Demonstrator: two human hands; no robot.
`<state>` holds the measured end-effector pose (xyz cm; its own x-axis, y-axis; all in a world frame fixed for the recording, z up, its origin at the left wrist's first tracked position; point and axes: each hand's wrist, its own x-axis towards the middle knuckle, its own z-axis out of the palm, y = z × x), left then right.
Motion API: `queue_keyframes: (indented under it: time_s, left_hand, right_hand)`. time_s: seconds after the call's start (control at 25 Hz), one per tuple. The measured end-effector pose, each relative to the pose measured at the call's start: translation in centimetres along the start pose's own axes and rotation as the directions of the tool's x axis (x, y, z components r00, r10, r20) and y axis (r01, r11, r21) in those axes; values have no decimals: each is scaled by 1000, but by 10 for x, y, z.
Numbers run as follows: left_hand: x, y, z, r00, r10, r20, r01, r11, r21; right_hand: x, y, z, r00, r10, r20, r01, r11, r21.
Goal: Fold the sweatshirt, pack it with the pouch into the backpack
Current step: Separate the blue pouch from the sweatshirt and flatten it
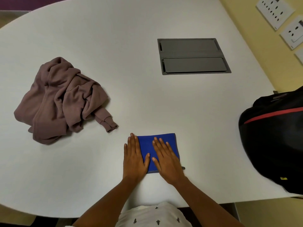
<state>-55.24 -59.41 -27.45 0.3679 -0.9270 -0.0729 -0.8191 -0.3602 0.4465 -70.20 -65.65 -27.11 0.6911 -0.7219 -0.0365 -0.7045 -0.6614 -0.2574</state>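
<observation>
White table (147,95) | both hands' fingers (133,141) straight, flat on blue pouch (147,145) | sweatshirt (62,102) crumpled left

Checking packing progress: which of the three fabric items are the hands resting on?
The blue pouch: left hand and right hand lie flat on it. The crumpled mauve sweatshirt and the black backpack sit untouched at either side.

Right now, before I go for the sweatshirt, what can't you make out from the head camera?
- Head view, backpack: cut off by the right frame edge; open or zipped, cannot tell.
- Head view, pouch: mostly covered by the left hand and right hand lying flat on it.
- Head view, sweatshirt: crumpled; its own folds hide which side faces up.
</observation>
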Motion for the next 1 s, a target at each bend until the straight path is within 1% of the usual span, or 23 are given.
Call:
queue_keyframes:
  time_s: [0.08,0.12,0.16,0.24,0.28,0.32,0.36,0.4,0.44,0.48,0.52,0.6,0.72,0.76,0.8,0.84,0.92,0.96,1.0]
  left_hand:
    - [-1,-3,-3,1000,17,-1,-17,1000,4]
    - [-2,-5,-4,1000,28,0,-28,1000,11]
    - [-5,-9,-6,999,39,1,-39,999,24]
    - [-13,-17,-8,998,56,9,-56,997,52]
    - [-17,-21,-9,998,61,16,-62,996,59]
    - [-21,-25,-9,998,65,22,-66,996,61]
    - [-24,-27,-9,997,68,28,-70,996,61]
    - [-25,-28,-10,997,70,35,-72,996,61]
    - [-25,-28,-10,997,72,39,-74,996,59]
    - [-24,-28,-10,996,72,43,-75,996,57]
    - [-23,-27,-11,996,73,45,-75,996,54]
    - [-24,-27,-13,996,79,45,-80,996,38]
    - [-34,-37,-16,994,94,56,-95,995,21]
    - [-38,-42,-17,993,102,54,-104,994,33]
    - [-43,-46,-19,992,111,53,-114,993,45]
    - [-46,-50,-21,992,118,55,-121,991,49]
    - [-49,-54,-23,990,128,63,-131,990,43]
    - [-50,-53,-23,990,129,64,-132,991,38]
    - [-49,-52,-23,990,126,66,-128,991,30]
  right_hand:
    - [-4,13,-5,1000,-26,3,26,1000,-16]
    - [-8,20,-8,1000,-8,-2,8,1000,-20]
    - [-12,26,-9,999,41,-14,-42,999,-16]
    - [-19,32,-11,981,188,-52,-187,982,16]
    - [-23,29,-10,969,235,-72,-233,972,32]
    - [-27,25,-9,969,231,-85,-228,973,44]
    - [-31,21,-6,982,168,-84,-163,985,54]
    - [-35,17,-4,996,58,-71,-53,997,57]
    - [-38,15,-2,997,-59,-54,62,997,51]
    - [-39,16,-1,989,-144,-42,145,988,43]
    - [-39,20,-2,982,-182,-41,183,982,34]
    - [-37,28,-2,987,-151,-60,153,988,18]
    - [-37,29,-4,991,0,-133,6,999,49]
    - [-37,24,-4,987,19,-161,-10,998,60]
    - [-38,19,-2,983,3,-186,8,998,62]
    - [-39,14,2,979,-50,-197,60,997,47]
    - [-45,8,10,964,-211,-163,214,977,0]
    - [-47,11,12,953,-271,-139,271,962,-19]
    - [-45,17,12,947,-297,-122,295,955,-31]
